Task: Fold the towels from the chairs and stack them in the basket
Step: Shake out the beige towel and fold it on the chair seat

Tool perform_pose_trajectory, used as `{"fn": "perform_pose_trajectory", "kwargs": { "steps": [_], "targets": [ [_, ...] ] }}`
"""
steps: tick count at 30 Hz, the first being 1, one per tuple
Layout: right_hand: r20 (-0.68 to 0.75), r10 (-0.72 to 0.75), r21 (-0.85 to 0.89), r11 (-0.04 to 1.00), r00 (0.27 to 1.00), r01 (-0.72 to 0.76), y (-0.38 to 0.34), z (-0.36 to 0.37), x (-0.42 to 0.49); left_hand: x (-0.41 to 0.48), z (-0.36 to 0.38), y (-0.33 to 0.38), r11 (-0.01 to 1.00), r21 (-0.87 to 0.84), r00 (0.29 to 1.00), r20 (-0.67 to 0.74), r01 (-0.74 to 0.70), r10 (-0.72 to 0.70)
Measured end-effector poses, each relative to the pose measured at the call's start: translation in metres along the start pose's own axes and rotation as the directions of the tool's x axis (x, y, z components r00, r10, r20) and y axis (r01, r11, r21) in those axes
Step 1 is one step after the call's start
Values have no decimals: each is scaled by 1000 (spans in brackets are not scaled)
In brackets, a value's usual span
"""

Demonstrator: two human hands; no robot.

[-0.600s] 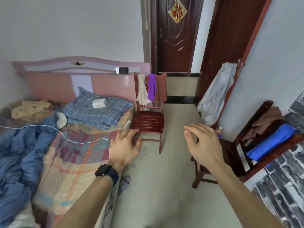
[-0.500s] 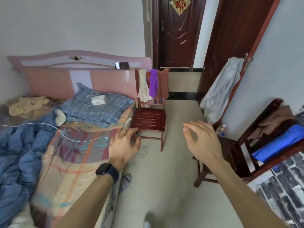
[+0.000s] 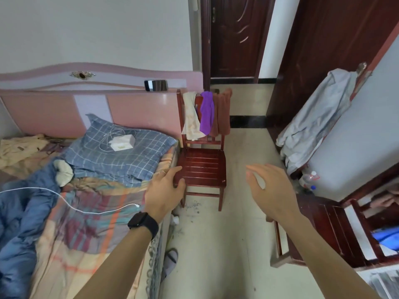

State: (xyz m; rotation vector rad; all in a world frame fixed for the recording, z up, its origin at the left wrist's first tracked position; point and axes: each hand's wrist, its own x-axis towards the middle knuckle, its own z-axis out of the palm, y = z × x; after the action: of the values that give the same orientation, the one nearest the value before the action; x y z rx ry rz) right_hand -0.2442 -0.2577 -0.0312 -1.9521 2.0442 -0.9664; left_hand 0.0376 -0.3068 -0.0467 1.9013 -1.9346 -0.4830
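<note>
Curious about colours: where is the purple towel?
Head view, upper middle: the purple towel hangs on the back of the red chair, between a cream towel and a brown towel.

We have moved closer to the red chair point(image 3: 203, 167) — our left hand point(image 3: 164, 190) now overlaps its seat's front-left corner, and our right hand point(image 3: 269, 190) has come nearer its right side.

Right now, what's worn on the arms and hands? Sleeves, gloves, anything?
No sleeves or gloves in view. The left hand has a thin ring on one finger and a black smartwatch with a dark band at the wrist. The right hand wears nothing.
</note>
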Motion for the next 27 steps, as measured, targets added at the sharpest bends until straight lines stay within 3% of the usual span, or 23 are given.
{"fn": "perform_pose_trajectory", "kwargs": {
  "steps": [9, 20, 27],
  "targets": [
    [116, 28, 14, 999, 993, -30, 38, 75, 153, 167, 42, -4, 1000, 20, 999, 31, 7, -7],
    [268, 55, 10, 998, 962, -59, 79, 149, 345, 351, 83, 3, 990, -6, 986, 89, 139, -138],
    [304, 3, -2, 1000, 953, -3, 85, 221, 449, 472, 103, -14, 976, -82, 973, 129, 202, -191]
  ]
}}
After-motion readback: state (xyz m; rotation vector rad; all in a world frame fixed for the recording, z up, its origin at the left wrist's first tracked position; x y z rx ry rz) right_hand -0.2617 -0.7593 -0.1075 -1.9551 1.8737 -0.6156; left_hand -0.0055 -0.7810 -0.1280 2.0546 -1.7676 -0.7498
